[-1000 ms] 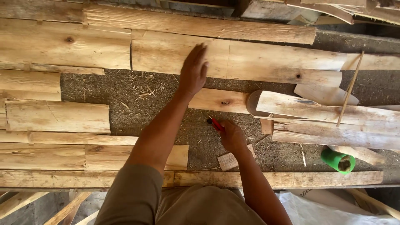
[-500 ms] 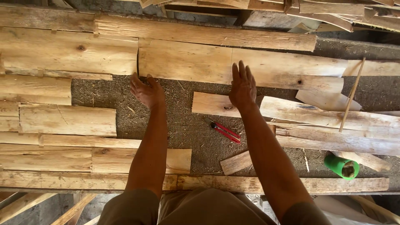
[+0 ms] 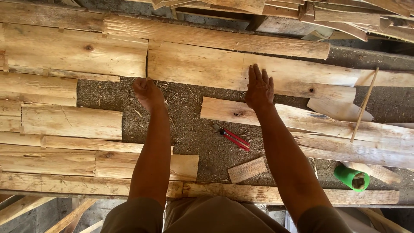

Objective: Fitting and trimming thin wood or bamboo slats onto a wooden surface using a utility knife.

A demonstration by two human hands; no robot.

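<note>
Plank (image 3: pixel 202 64) under both hands — ungrasped.

Pale, rough-sawn wooden boards (image 3: pixel 194 64), knotted and matt, lie over a coarse, fibrous brown surface (image 3: pixel 189 125) flecked with straw. Red pliers (image 3: pixel 231 137) show glossy plastic-looking handles, and a green tube (image 3: pixel 351 177) nearby looks like smooth plastic.

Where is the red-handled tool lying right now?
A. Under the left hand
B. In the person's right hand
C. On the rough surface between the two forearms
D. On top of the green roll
C: the red-handled tool lies loose on the rough surface between the forearms, while the left hand and right hand both rest up on the long wooden plank, away from it.
</note>
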